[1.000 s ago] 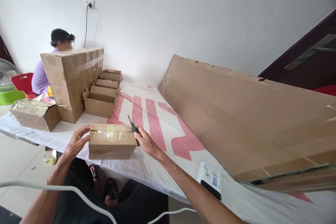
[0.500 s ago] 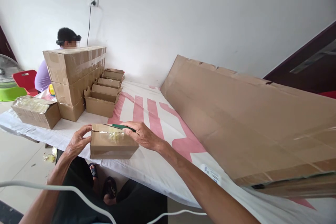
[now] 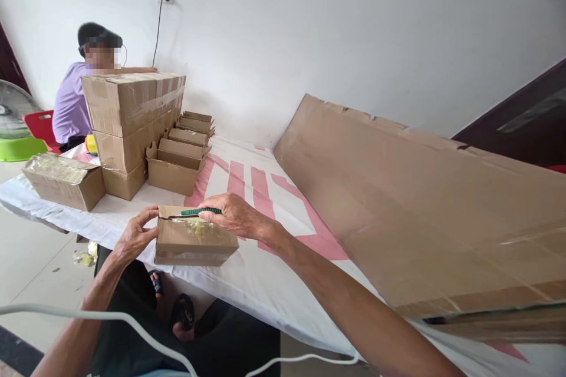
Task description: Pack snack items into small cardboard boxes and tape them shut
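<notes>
A small brown cardboard box (image 3: 194, 245) lies on the cloth-covered table (image 3: 247, 274) in front of me, its top crossed by a seam with clear, yellowish tape. My left hand (image 3: 139, 234) grips the box's left end, thumb at the near side and fingers bent over the far corner. In my right hand (image 3: 232, 216) is a utility knife (image 3: 201, 211) with a ribbed green handle, held nearly flat over the top. Its dark blade points left along the seam; how deep the tip sits, I cannot tell.
Left stands a stack of taped cartons (image 3: 137, 123), with open boxes (image 3: 172, 171) beside it and a taped box (image 3: 66, 179) at the table's edge. A large cardboard sheet (image 3: 398, 206) leans along the right. A person (image 3: 73, 100) sits behind the stack. A white cable (image 3: 110, 315) crosses low.
My right hand has shifted left with the knife, whose blade now reaches near the seam's left end. The left hand keeps its hold. The person behind the cartons has risen into view, an arm stretched out.
</notes>
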### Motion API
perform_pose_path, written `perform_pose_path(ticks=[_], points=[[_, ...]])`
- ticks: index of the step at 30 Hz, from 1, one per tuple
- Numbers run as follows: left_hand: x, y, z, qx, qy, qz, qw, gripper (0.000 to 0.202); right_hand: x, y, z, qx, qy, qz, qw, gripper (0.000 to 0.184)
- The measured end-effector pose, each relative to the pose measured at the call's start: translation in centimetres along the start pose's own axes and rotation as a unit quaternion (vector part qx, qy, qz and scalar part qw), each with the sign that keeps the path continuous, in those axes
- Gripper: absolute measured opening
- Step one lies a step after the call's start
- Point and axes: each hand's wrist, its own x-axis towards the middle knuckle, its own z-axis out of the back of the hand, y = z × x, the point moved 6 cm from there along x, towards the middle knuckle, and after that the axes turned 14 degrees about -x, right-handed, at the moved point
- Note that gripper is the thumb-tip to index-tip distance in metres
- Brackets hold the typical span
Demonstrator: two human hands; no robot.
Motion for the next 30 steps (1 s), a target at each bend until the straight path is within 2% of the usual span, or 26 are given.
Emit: perform_pose_path(ticks=[6,16,22,30], points=[[0.0,0.1,0.0,0.0,0.001,-0.006,1.0,0.045,0.6,0.6,0.6,-0.051,0.027,-0.005,0.998,0.028],[0.0,-0.1,-0.1,0.01,0.005,-0.005,1.0,0.046,1.7,1.4,1.5,-0.113,0.046,0.045,0.992,0.029],[0.0,0.1,0.0,0.012,0.004,-0.003,1.0,0.047,1.9,1.6,1.3,-0.121,0.043,0.043,0.991,0.028],[0.3,0.4,0.3,0.025,0.004,-0.009,1.0,0.05,3.1,3.4,1.6,-0.231,0.09,0.02,0.969,0.03]])
